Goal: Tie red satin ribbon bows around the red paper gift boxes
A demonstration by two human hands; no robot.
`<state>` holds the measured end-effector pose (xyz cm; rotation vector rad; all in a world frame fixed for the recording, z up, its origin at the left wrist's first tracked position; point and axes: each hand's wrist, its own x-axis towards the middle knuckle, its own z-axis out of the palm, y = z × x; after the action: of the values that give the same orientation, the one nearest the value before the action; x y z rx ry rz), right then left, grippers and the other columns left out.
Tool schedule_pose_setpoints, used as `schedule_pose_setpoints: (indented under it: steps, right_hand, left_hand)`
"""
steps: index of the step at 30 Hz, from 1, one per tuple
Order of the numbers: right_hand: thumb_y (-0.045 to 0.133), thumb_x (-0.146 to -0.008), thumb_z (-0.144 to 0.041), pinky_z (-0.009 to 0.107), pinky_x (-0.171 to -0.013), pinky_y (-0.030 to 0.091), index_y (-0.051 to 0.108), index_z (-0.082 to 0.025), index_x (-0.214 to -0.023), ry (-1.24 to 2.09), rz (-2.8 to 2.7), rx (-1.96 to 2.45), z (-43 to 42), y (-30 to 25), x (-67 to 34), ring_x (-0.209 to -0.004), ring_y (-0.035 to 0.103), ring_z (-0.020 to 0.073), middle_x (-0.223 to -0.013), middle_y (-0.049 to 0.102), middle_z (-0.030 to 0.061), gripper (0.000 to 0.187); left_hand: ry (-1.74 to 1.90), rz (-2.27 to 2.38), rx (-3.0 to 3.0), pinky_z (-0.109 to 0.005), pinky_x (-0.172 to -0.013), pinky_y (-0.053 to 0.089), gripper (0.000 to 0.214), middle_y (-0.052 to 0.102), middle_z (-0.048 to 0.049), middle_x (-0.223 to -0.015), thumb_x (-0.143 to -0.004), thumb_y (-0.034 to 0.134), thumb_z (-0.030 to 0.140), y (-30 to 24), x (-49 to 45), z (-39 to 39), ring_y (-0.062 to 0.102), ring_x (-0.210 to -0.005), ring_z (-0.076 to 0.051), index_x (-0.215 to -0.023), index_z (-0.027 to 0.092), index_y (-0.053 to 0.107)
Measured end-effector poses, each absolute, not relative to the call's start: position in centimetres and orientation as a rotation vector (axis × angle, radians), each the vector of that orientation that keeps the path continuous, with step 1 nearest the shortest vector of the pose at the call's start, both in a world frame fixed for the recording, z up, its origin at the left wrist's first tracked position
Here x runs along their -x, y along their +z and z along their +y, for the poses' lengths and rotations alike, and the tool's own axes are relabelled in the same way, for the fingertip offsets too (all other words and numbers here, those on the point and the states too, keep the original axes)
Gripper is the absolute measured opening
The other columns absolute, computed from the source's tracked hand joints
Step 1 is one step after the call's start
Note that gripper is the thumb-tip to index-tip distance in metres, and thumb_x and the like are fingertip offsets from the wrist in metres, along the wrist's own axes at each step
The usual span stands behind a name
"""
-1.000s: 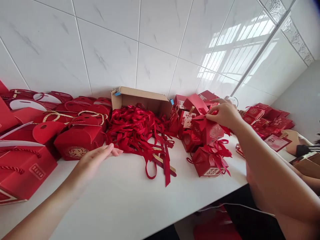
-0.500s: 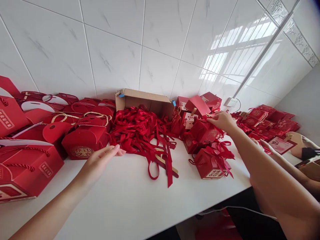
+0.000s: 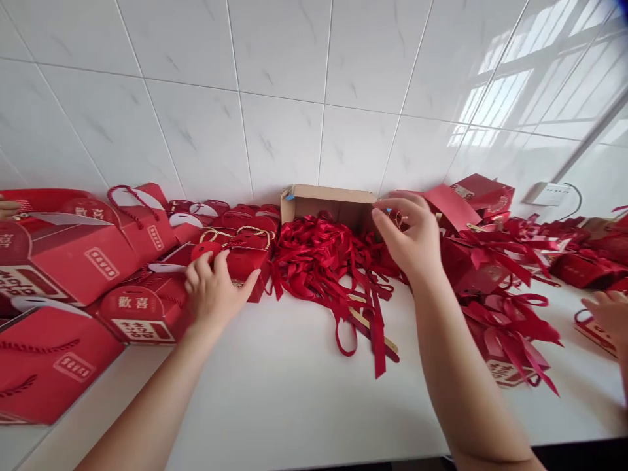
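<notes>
My left hand [image 3: 212, 288] rests with its fingers spread on a red gift box with a gold rope handle [image 3: 241, 252], among other red boxes. My right hand [image 3: 411, 239] hovers palm-down above the right side of a heap of red ribbons [image 3: 328, 258], fingers bent and apart, holding nothing that I can see. The ribbons spill out of a low cardboard box [image 3: 328, 199] against the tiled wall. Small red boxes tied with ribbon bows [image 3: 505, 327] lie just right of my right arm.
Larger red handle boxes [image 3: 73, 255] crowd the left of the white table [image 3: 275, 399]. More red boxes [image 3: 483, 193] stand at the back right, near a white wall socket [image 3: 545, 193]. Another person's hand [image 3: 608, 313] reaches in at the right edge.
My right hand has left the small red box on the right and swung left over the ribbons. My left hand moved forward onto the gold-handled box. The view has turned left.
</notes>
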<state>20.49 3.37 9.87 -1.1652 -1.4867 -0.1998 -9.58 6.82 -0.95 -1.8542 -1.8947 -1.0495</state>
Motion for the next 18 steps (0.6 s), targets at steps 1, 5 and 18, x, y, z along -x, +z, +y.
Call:
schedule_pose_setpoints:
  steps: [1, 5, 18]
  right_hand:
    - [0.057, -0.084, -0.03, 0.038, -0.089, 0.048, 0.07, -0.019, -0.093, -0.129, -1.557, 1.192, 3.9, 9.4, -19.9, -0.106, 0.059, 0.0242, -0.112, 0.064, 0.0101, 0.02]
    - [0.051, -0.088, -0.026, 0.03, -0.072, 0.048, 0.068, -0.018, -0.088, 0.219, -1.978, 1.484, 6.2, 5.9, -17.7, -0.079, 0.064, 0.0177, -0.087, 0.07, 0.0056, 0.019]
    - [0.06, -0.084, -0.031, 0.033, -0.064, 0.045, 0.058, -0.019, -0.055, 0.367, -2.068, 1.482, 10.1, 0.0, -16.6, -0.072, 0.062, 0.0227, -0.073, 0.064, 0.0087, 0.031]
  left_hand:
    - [-0.979, -1.949, 1.857, -0.061, -0.1, 0.029, 0.067, 0.041, -0.0295, -0.138, -0.081, 0.05, 0.059, -1.1, 9.7, 7.1, 0.026, -0.133, -0.048, -0.126, 0.009, 0.05]
    - [-0.777, -2.036, 1.909, -0.067, -0.104, 0.013, 0.059, 0.056, -0.0229, -0.127, -0.082, 0.047, 0.061, -1.6, 9.4, 7.7, 0.04, -0.128, -0.042, -0.116, 0.013, 0.055]
    - [-0.855, -1.818, 2.329, -0.055, -0.102, 0.03, 0.046, 0.055, -0.0167, -0.127, -0.082, 0.046, 0.047, -1.4, 8.8, 6.5, 0.052, -0.118, -0.035, -0.117, 0.018, 0.048]
